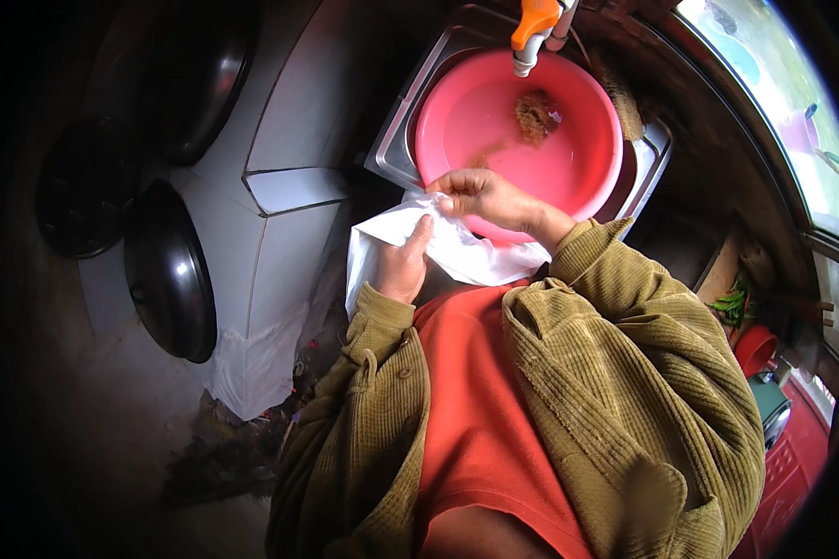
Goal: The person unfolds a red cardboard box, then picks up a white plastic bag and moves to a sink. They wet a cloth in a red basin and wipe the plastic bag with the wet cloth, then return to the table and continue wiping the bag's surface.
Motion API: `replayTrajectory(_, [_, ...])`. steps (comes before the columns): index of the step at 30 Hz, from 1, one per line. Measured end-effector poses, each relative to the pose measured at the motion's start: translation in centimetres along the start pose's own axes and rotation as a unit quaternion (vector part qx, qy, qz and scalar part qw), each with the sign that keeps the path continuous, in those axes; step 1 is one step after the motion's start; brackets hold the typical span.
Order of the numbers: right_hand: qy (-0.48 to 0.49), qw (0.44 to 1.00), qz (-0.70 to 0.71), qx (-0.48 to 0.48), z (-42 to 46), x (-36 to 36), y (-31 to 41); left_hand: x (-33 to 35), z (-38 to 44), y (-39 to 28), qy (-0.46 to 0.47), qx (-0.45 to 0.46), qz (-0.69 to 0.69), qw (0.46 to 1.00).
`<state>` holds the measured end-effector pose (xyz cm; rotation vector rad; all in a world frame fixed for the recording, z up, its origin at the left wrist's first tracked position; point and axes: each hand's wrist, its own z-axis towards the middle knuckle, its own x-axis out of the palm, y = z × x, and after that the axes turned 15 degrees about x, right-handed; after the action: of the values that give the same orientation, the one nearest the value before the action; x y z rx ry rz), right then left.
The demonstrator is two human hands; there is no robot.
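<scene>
A thin white plastic bag (475, 255) is spread between my two hands, in front of the near rim of a pink plastic basin (594, 189). My left hand (403, 265) holds the bag's left part, with the thumb on top. The fingers of my right hand (486, 199) pinch its upper edge beside the basin's rim. Water stands in the basin, and a brown fibrous scrubber (533, 117) lies in it. The basin rests in a stainless steel sink (409, 115). Above its far edge is a tap with an orange handle (535, 21).
A brown brush-like thing (626, 115) lies right of the basin. On the left, a black domed lid (171, 272) and other dark round pans or lids rest on a white tiled surface (227, 251). Green peppers (733, 302) and a red container (755, 348) are at the right, below a window (776, 105).
</scene>
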<state>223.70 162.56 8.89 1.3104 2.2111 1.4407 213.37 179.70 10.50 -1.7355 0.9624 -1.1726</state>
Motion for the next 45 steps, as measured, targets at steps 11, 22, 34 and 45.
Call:
replayTrajectory(11, [0.020, 0.999, 0.023, 0.028, 0.7, -0.6, -0.5, 0.7, 0.5, -0.2, -0.008, -0.011, -0.022, 1.000])
replayTrajectory(22, [0.042, 0.989, 0.140, 0.036, 0.7, -0.3, -0.3, 1.1, 1.0, -0.8, 0.011, -0.010, -0.011, 1.000])
replayTrajectory(34, [0.041, 0.990, 0.126, 0.048, 0.7, 0.0, 0.2, 1.0, 1.0, -0.8, 0.015, -0.003, 0.003, 1.000])
replayTrajectory(45, [0.002, 0.985, 0.161, 0.065, 1.9, -1.2, -0.4, 0.1, 1.6, -0.1, 0.027, -0.003, 0.029, 0.999])
